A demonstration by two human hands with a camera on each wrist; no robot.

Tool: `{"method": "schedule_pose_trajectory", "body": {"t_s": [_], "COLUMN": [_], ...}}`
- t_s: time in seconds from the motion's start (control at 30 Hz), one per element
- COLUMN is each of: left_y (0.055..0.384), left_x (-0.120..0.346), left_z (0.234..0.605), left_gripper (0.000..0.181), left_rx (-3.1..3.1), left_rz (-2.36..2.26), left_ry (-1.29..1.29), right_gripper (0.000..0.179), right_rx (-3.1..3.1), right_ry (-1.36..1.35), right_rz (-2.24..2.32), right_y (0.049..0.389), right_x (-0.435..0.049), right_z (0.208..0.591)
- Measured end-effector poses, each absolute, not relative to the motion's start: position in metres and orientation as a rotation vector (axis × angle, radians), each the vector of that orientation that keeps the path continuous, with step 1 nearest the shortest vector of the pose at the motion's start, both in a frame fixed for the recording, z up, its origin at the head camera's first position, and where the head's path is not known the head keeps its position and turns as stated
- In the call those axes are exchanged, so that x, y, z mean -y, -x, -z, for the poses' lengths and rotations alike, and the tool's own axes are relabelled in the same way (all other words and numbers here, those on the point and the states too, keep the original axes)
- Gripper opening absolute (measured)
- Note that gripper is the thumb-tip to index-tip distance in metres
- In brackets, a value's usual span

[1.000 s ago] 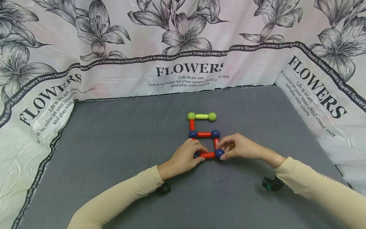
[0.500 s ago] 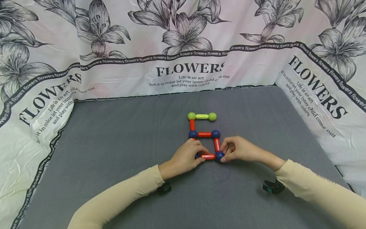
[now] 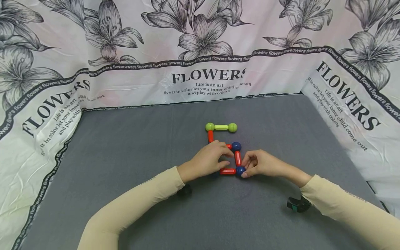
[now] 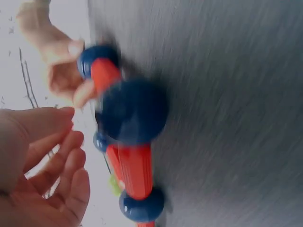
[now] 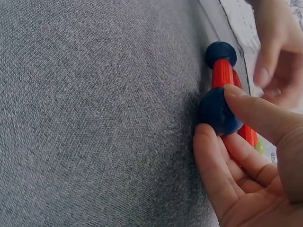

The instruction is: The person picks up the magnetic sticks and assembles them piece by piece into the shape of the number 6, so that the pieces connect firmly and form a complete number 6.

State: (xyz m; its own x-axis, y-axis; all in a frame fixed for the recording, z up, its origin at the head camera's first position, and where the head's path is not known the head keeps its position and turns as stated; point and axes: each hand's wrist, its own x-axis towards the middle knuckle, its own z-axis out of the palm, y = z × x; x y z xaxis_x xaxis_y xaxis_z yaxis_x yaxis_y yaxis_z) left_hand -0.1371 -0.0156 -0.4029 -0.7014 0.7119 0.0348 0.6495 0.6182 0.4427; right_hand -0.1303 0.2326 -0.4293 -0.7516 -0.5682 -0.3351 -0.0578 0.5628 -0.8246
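Observation:
Magnetic rods and balls lie joined on the grey cloth in a shape like a 5 with its lower part closed into a square. A light green rod (image 3: 221, 127) and two green balls (image 3: 232, 127) form its top; the rest is red rods (image 3: 227, 171) and blue balls (image 3: 236, 146). My right hand (image 3: 264, 163) pinches the lower-right blue ball (image 5: 217, 111) between thumb and fingertips. My left hand (image 3: 207, 159) hovers over the square's left side, fingers loosely bent around nothing. It hides the left-side pieces in the head view; the left wrist view shows the lower-left blue ball (image 4: 135, 111) apart from its fingers.
Grey cloth (image 3: 140, 146) covers the table. White flower-printed fabric (image 3: 125, 86) with lettering walls in the back and both sides. A dark wrist-camera mount (image 3: 299, 204) sits below the right wrist, another (image 3: 185, 190) below the left.
My left hand has let go of the lower-left pieces and risen up and slightly rightward. The lower-right ball shifted slightly toward me at first; my right hand still pinches it.

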Motion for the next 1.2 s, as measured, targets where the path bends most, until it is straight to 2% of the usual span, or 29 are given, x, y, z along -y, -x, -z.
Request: {"method": "schedule_pose_trajectory", "body": {"t_s": [0.27,0.53,1.2], "left_y": [0.174,0.197,0.213], "left_x": [-0.003,-0.017,-0.020], "left_z": [0.400,0.405,0.416], "left_gripper": [0.028,0.029,0.023], "left_rx": [-2.565,-2.479,-2.450], "left_rz": [-0.630,-0.539,-0.579], "left_ry": [-1.297,-1.377,-1.404], "right_gripper": [0.035,0.034,0.033], "right_rx": [-2.170,-2.179,-2.165], "right_ry": [0.503,0.448,0.454], "right_rz": [1.191,1.222,1.244], "right_y": [0.129,0.127,0.127], "right_x": [-0.233,-0.233,-0.233], "right_z": [0.430,0.428,0.431]}}
